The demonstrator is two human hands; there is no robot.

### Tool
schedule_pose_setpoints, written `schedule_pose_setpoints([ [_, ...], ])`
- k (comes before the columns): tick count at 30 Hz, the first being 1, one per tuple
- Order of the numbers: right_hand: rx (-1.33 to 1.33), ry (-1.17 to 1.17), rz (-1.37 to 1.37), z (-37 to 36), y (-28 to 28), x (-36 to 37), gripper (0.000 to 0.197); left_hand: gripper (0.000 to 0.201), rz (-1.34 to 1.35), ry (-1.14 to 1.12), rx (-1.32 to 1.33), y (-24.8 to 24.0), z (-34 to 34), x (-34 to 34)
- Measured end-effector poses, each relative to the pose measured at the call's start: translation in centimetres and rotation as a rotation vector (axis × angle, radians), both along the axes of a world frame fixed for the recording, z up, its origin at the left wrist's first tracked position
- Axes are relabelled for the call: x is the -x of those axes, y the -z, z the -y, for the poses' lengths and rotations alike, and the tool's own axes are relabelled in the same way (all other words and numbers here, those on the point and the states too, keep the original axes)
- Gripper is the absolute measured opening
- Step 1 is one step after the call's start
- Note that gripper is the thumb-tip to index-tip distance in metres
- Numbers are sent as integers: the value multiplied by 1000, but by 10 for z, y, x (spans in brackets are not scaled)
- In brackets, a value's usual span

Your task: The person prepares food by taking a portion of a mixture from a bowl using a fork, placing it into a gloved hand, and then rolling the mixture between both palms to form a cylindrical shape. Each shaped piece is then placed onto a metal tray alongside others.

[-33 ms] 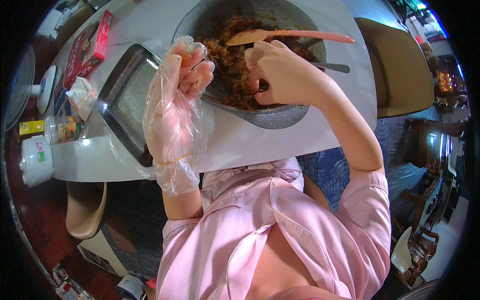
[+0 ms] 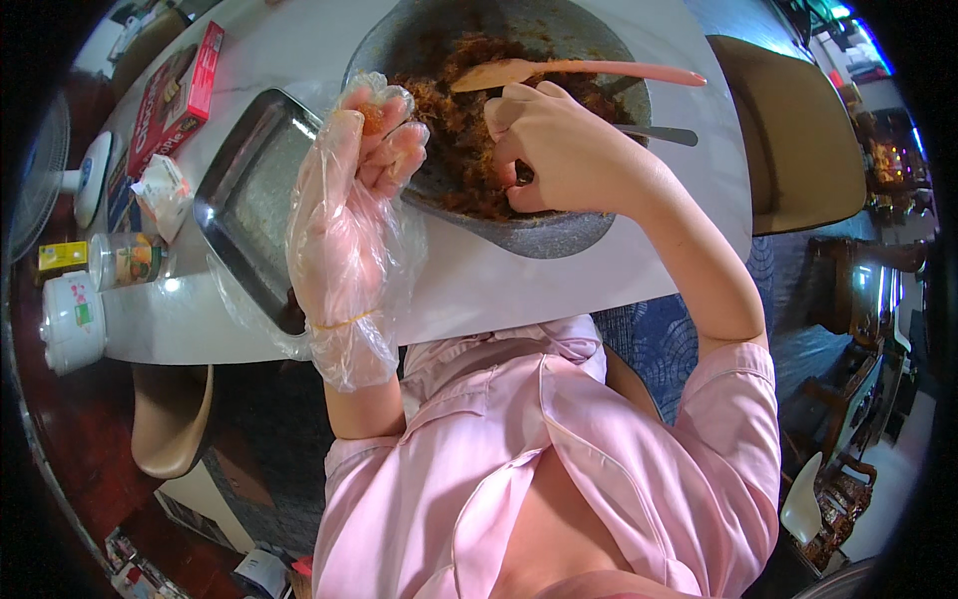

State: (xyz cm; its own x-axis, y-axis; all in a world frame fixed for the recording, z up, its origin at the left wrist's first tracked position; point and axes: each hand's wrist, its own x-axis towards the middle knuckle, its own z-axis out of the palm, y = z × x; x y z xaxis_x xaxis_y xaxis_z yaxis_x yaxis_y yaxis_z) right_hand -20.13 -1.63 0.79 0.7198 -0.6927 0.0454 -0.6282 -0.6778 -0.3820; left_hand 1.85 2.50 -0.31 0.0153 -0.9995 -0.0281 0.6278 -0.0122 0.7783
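My left hand (image 2: pixel 364 190) wears a clear plastic glove, held at the wrist by a rubber band. Its curled fingers hold a small glossy orange lump (image 2: pixel 372 120) just left of a grey speckled pan (image 2: pixel 559 238). Brown shredded food (image 2: pixel 454 150) fills much of the pan's bottom. Bare and bent at the knuckles, my right hand (image 2: pixel 559 140) reaches into this food with thumb and fingers drawn together. What they grip is hidden. A wooden spatula with a pink handle (image 2: pixel 639 69) lies across the pan, beyond my right knuckles.
Left of my gloved hand stands a dark rectangular baking tray (image 2: pixel 254 180). Farther left are a red box (image 2: pixel 180 100), a crumpled white packet (image 2: pixel 163 195), a clear jar (image 2: pixel 125 260) and a white container (image 2: pixel 73 317). A metal utensil handle (image 2: pixel 669 134) juts over the pan's right rim.
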Motion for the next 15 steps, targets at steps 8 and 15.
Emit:
schedule_pose_setpoints([
  [8, 123, 56, 88, 10, -10, 25, 9, 43, 50, 17, -4, 3, 0, -7],
  [15, -168, 107, 486, 23, -32, 43, 16, 40, -6, 60, 9, -1, 0, 14],
])
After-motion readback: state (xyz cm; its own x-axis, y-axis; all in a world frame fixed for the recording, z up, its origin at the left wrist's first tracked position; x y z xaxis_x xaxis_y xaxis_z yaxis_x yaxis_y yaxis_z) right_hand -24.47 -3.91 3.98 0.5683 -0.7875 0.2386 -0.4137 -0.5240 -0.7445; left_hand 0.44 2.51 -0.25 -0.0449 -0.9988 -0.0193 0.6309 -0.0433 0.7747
